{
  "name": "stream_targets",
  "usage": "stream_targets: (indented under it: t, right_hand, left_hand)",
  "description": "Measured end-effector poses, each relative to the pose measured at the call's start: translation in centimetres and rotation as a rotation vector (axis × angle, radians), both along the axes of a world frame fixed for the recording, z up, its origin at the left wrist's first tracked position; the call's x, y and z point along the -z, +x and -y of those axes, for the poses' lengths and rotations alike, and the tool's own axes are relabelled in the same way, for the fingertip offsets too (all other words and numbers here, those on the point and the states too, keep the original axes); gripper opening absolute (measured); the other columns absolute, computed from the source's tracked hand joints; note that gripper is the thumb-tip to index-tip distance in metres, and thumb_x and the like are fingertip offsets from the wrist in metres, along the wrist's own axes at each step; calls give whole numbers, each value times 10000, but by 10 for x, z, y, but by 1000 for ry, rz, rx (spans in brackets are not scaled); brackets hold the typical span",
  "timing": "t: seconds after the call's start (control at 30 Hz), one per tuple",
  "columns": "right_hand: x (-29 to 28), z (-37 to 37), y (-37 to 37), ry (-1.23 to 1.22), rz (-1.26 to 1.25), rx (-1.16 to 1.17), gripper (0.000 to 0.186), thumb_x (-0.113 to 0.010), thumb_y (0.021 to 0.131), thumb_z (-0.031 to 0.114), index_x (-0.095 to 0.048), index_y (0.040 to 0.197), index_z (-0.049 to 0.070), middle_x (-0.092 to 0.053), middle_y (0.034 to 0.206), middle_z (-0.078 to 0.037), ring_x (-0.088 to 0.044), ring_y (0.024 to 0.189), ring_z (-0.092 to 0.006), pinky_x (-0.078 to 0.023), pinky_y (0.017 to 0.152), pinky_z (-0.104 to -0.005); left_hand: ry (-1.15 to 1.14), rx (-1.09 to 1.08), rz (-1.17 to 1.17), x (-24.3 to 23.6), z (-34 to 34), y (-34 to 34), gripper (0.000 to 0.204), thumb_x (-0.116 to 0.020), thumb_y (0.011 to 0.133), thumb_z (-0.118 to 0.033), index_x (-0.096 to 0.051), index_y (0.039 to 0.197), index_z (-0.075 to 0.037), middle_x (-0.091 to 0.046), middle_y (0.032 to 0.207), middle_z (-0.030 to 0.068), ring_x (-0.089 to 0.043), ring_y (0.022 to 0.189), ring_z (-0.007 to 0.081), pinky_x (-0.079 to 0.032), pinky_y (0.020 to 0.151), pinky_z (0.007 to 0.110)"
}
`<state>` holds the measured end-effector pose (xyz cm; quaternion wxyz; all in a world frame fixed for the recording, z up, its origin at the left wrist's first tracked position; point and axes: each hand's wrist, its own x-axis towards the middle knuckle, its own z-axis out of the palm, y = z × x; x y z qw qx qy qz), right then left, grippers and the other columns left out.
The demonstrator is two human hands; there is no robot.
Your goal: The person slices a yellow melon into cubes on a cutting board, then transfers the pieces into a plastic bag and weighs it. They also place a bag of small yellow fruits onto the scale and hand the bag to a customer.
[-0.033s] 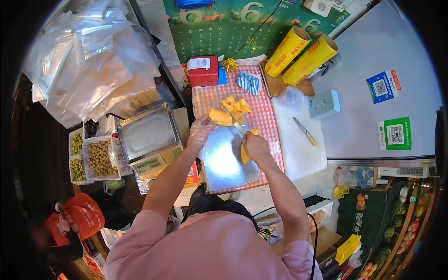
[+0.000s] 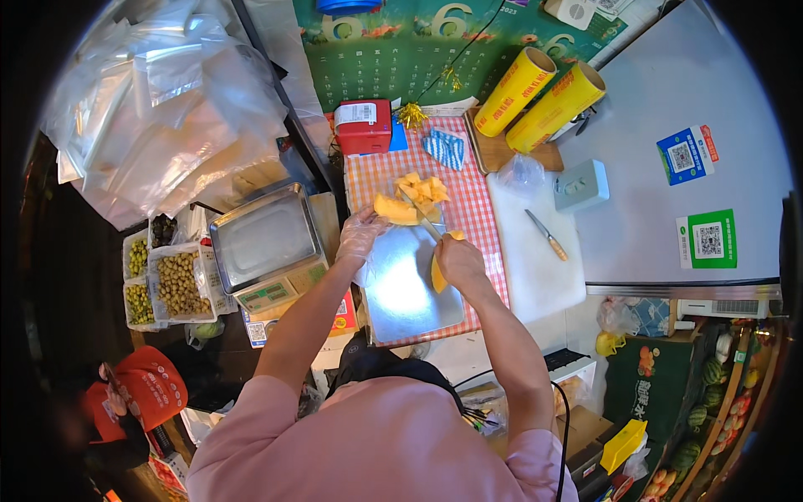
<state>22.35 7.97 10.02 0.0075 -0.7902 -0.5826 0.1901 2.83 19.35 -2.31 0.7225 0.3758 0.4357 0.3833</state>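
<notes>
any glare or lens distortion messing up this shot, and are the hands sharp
Head view: strong white glare washes out much of the metal board; head view: dark corners surround the scene, and the grey panel curves along the right rim; head view: left hand and right hand look reasonably sharp.

There are two knives [image 2: 427, 223], two yellow rolls [image 2: 556, 107], one scale [image 2: 265, 227].

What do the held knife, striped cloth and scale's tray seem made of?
Knife: metal blade, probably steel, from its grey sheen; the right hand hides the handle.
Striped cloth: likely fabric, matte and softly rumpled.
Tray: apparently smooth metal, silvery with bright rim highlights.
</notes>
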Motion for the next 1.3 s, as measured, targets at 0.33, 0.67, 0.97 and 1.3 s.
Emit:
stream_targets:
  t: [0.33, 0.67, 0.97, 1.3]
  right_hand:
    - [-20, -2, -10, 10, -54, 40, 335, -419, 997, 316, -596, 987, 31, -690, 855, -235, -674, 820, -410, -524, 756, -521]
    - [-34, -5, -16, 176, -109, 161, 324, -418, 1006, 295, -582, 992, 16, -676, 777, -245, -670, 759, -428, -528, 709, -534]
    - [-37, 2, -21, 58, -55, 81, 313, -434, 990, 275, -585, 985, 1, -696, 810, -220, -686, 756, -404, -549, 701, -490]
    - [-7, 0, -3, -68, -304, 85, 396, -406, 993, 324, -612, 1031, -12, -673, 951, -277, -648, 937, -438, -510, 838, -521]
  left_hand:
    - [25, 36, -84, -28, -5, 11, 372, -656, 921, -107, -591, 1275, -10, -682, 1045, 51, -651, 875, 105, -518, 777, 226]
    - [34, 16, -87, -38, 8, 18, 342, -650, 913, -58, -607, 1245, 15, -684, 1015, 60, -648, 854, 112, -516, 750, 232]
    - [84, 58, -162, -24, 7, 22, 312, -682, 884, -76, -659, 1188, -9, -684, 956, 39, -624, 808, 89, -506, 730, 229]
    - [19, -6, -30, -27, 8, 27, 313, -648, 912, -62, -628, 1212, 24, -676, 960, 53, -663, 837, 108, -542, 733, 226]
